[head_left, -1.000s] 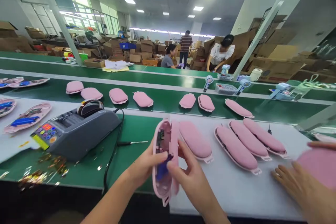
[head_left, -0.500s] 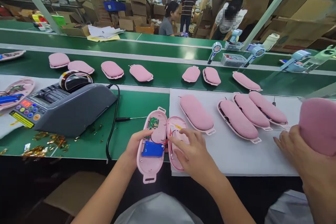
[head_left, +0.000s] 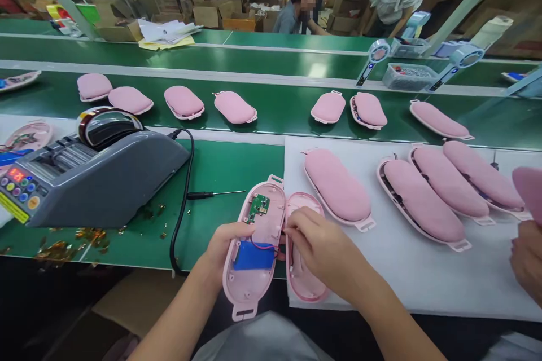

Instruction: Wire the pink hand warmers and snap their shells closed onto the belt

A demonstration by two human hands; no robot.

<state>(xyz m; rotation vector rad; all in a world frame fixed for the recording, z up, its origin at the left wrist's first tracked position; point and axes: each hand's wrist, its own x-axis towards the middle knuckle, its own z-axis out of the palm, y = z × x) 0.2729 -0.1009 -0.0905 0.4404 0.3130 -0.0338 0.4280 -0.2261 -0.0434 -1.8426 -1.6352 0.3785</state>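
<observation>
My left hand (head_left: 223, 249) grips an opened pink casing half (head_left: 249, 287) by its left side, thumb over the rim. Inside it are a small green circuit board (head_left: 259, 206) near the top and a blue battery pack (head_left: 254, 256) below, with thin wires (head_left: 263, 246) running to the right. The other pink casing half (head_left: 308, 287) lies open beside it, at the edge of the white sheet. Over this half is my right hand (head_left: 324, 248), its thumb and fingers pinched together near the inner rim. What they pinch is hidden.
A grey tape dispenser (head_left: 114, 175) with a black cable stands left, amber tape scraps (head_left: 91, 235) before it. A screwdriver (head_left: 201, 195) lies behind the casing. Several pink padded units (head_left: 339, 186) rest right and along the green bench. A co-worker's hand (head_left: 527, 256) is at far right.
My right hand's fingers have gone from spread over the wires to a pinch by the inner rim. The view has shifted, and the co-worker's hand and pink piece have moved right.
</observation>
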